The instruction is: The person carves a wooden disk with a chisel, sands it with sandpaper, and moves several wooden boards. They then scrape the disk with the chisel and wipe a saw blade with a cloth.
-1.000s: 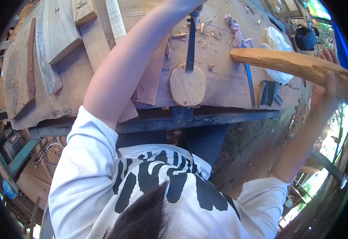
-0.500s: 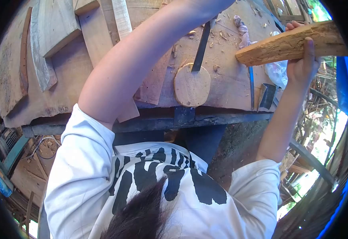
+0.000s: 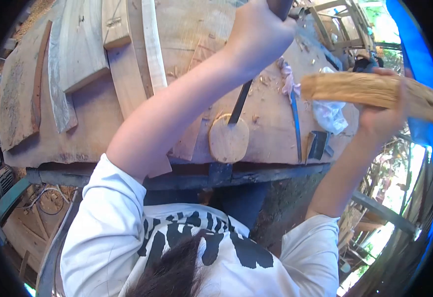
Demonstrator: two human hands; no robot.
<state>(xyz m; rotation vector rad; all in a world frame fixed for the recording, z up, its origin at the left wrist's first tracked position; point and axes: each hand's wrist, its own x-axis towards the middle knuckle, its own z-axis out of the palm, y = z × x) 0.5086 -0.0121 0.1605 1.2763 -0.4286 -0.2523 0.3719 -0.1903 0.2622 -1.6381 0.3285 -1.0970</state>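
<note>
My left hand (image 3: 261,37), at the top centre, is closed around a dark tool handle (image 3: 279,8). The frame edge cuts off the tool, so its kind cannot be told. In my right hand (image 3: 387,111) is a long, rough-hewn piece of wood (image 3: 352,89), raised above the bench's right side and slightly blurred. My fingers wrap around it from below and behind. Below my left wrist a flat dark bar (image 3: 240,104) reaches onto a rounded wooden block (image 3: 229,139) at the bench's front edge.
Boards and strips (image 3: 85,54) lie across the left of the wooden bench (image 3: 95,131). To the right are a thin blue-grey rod (image 3: 296,128), a pinkish cloth (image 3: 288,79), a clear plastic bag (image 3: 331,118) and a bent metal piece (image 3: 318,144). Wood chips lie scattered about.
My left hand has come down into view, showing the dark handle. The piece of wood in my right hand has tilted, its right end now lower. The whole view has shifted a little.
</note>
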